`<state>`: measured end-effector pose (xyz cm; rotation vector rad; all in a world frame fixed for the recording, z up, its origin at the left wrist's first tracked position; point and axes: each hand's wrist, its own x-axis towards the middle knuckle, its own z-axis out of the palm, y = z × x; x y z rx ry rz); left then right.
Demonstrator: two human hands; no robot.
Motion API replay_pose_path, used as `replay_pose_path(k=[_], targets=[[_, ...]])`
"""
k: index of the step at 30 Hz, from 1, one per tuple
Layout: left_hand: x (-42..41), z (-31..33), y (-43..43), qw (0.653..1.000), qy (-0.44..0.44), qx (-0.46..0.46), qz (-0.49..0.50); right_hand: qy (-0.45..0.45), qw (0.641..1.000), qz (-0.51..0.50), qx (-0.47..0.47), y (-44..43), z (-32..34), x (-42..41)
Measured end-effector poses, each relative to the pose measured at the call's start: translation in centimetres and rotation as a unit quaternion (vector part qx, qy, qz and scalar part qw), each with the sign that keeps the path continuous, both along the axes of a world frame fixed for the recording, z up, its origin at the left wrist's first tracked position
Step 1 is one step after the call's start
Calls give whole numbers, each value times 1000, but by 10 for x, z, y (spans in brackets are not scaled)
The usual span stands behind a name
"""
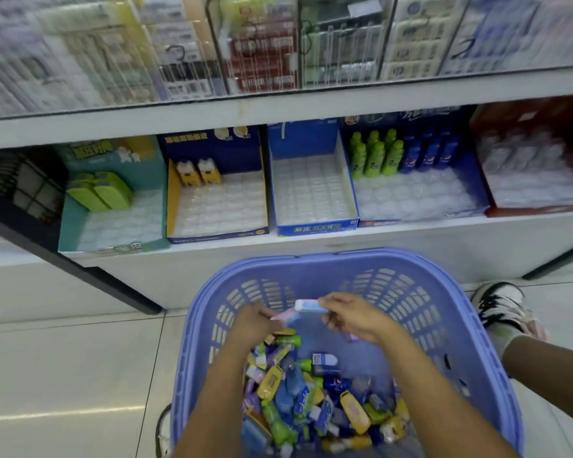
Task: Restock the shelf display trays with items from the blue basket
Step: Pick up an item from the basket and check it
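Right hand [351, 317] pinches a small pale-blue packet [308, 305]; left hand [255, 322], just beside it, holds a pink packet [286, 317]. Both are inside the blue basket [344, 259]. Below the hands lies a heap of items [311, 398]; beyond them the shelf trays [311, 193] sit mostly bare, so restocking looks barely begun.

green bottles [376, 157] marked "2", blue tray [316, 227] label seemingly Chinese

Blue basket [192, 325]: perforated plastic. Trays [315, 226]: printed cardboard, clear blister inserts. Floor [63, 375]: glossy tile.
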<state>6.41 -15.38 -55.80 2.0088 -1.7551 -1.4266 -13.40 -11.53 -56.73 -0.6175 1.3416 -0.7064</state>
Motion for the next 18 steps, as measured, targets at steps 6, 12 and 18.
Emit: replay_pose_path(k=[6, 12, 18], targets=[[-7, 83, -6, 961, 271, 47, 36, 57, 989, 34, -134, 6, 106, -44], [-23, 140, -21, 901, 420, -67, 85, 193, 912, -136, -336, -11, 178, -51], [-55, 142, -41, 911, 284, -281, 99, 363, 808, -189, -424, -84, 206, -43]])
